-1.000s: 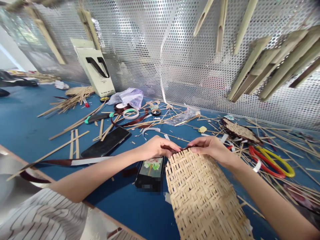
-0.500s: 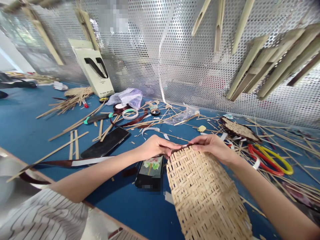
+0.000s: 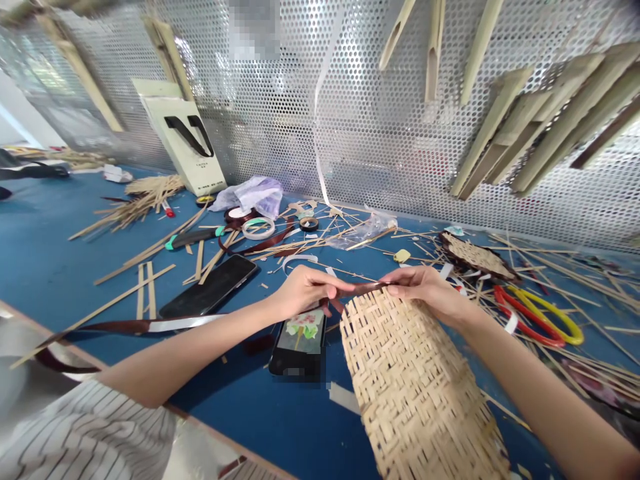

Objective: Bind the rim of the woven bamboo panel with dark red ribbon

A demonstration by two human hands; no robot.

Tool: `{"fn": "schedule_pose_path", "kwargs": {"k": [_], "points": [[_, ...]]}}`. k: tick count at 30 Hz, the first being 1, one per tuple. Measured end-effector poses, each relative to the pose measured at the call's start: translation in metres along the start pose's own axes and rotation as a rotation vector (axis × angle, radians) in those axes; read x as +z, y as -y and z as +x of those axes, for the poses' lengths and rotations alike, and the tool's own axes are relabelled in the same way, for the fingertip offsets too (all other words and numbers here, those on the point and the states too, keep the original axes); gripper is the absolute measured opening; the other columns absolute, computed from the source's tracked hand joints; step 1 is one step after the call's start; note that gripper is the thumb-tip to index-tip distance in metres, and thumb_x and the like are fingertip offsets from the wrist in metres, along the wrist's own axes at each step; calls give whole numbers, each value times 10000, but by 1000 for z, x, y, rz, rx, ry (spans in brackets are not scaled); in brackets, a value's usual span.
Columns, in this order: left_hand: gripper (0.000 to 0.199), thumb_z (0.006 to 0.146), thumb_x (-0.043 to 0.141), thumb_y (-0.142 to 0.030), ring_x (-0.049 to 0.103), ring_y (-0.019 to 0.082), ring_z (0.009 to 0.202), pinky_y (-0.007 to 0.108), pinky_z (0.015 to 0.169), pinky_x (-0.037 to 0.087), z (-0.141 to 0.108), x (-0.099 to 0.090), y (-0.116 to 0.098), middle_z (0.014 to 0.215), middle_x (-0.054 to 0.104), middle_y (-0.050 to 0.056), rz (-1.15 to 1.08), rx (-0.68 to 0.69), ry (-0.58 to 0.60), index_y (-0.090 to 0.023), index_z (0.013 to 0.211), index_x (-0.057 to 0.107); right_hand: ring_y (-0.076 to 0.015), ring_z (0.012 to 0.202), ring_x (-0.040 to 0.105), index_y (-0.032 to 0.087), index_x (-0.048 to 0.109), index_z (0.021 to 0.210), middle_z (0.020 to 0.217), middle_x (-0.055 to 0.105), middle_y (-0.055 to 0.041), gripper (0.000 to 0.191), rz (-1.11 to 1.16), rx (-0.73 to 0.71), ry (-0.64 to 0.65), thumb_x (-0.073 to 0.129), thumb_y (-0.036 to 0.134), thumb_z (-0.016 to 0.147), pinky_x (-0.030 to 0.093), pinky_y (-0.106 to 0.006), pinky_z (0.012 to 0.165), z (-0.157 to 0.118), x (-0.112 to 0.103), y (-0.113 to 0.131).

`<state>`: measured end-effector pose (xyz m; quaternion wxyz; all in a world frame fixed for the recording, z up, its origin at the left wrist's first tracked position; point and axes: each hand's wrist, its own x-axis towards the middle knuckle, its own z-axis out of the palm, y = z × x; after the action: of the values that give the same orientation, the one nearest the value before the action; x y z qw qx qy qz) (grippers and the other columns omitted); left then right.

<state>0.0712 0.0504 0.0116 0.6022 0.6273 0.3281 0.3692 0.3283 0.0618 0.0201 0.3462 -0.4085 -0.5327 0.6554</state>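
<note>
A pale woven bamboo-strip panel slants down from my right hand toward the bottom of the view. My right hand is closed on its upper edge, thumb in front, together with a dark brown ribbon. Just left of the panel, my left hand pinches the other end of that short ribbon stretch, clear of the weave. Under my left hand lies a phone showing a flower picture. Another brown-and-white ribbon length runs behind my left forearm; whether it joins the held one is hidden.
A dark phone, a green-and-black tool, tape rolls and loose bamboo strips cover the blue table. Red-and-yellow handles lie right, near a smaller brown-edged woven piece. A perforated metal wall stands behind.
My left hand has drawn a little left, away from the panel's corner, so the brown ribbon now spans between both hands. The panel has shifted slightly right; my right hand keeps its grip.
</note>
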Motion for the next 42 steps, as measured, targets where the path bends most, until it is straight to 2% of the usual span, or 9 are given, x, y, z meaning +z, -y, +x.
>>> {"fn": "schedule_pose_path", "kwargs": {"k": [5,8,10,12,18,24,31,35,42], "points": [[248,813,602,-296,694,133,661,201,500,545,0,1,-8,1005,714,20,111,-38,-17,-259,1045,679,-145,728,633,182,716,853,855,683,-55,285,7,-15,-17,819,284,608,495,-239,692,-1,-11,2],[267,819,592,-277,695,150,820,244,691,575,1,1,-11,1032,708,17,246,9,-43,-253,1075,664,-140,733,633,184,719,856,850,685,-54,278,-16,-15,-13,819,283,616,487,-225,694,-1,-12,4],[281,799,619,-285,670,163,934,275,836,541,1,0,-12,1062,697,19,328,54,-63,-238,1072,666,-142,741,632,180,720,864,859,684,-59,282,-39,-16,-11,818,285,621,482,-223,694,-1,-13,4],[291,785,636,-300,651,172,987,294,899,509,2,0,-12,1086,686,24,362,66,-69,-224,1064,669,-149,750,633,176,719,879,872,683,-67,295,-64,-19,-13,816,292,626,480,-232,697,-1,-14,3],[313,768,653,-327,665,179,944,310,869,519,2,0,-9,1052,701,44,299,15,-67,-205,1056,671,-179,783,635,176,713,915,900,680,-77,327,-121,-30,-31,806,319,637,490,-278,734,0,-17,1],[320,749,678,-309,682,151,737,325,757,545,1,4,-6,895,733,57,-8,-73,-43,-188,1045,672,-180,786,634,189,715,905,895,680,-69,321,-153,-39,-46,803,335,633,494,-286,742,0,-16,4],[279,710,706,-223,670,142,718,298,714,541,0,11,-16,863,727,69,-145,-114,-105,-142,976,691,-191,764,637,215,723,894,867,681,-58,294,-186,-62,-85,801,336,637,505,-279,683,-11,-13,23],[236,716,707,-239,671,133,780,264,765,527,-4,11,-27,912,728,60,-69,-64,-92,-166,941,708,-174,708,629,214,733,844,812,680,-52,262,-229,-109,-133,809,331,623,495,-251,627,-22,-7,41],[232,731,689,-273,674,143,815,221,736,516,-10,5,-60,917,732,58,206,20,-53,-169,937,712,-173,634,608,238,734,781,724,662,-32,232,-251,-192,-194,818,352,597,485,-272,571,-33,-9,58]]}}
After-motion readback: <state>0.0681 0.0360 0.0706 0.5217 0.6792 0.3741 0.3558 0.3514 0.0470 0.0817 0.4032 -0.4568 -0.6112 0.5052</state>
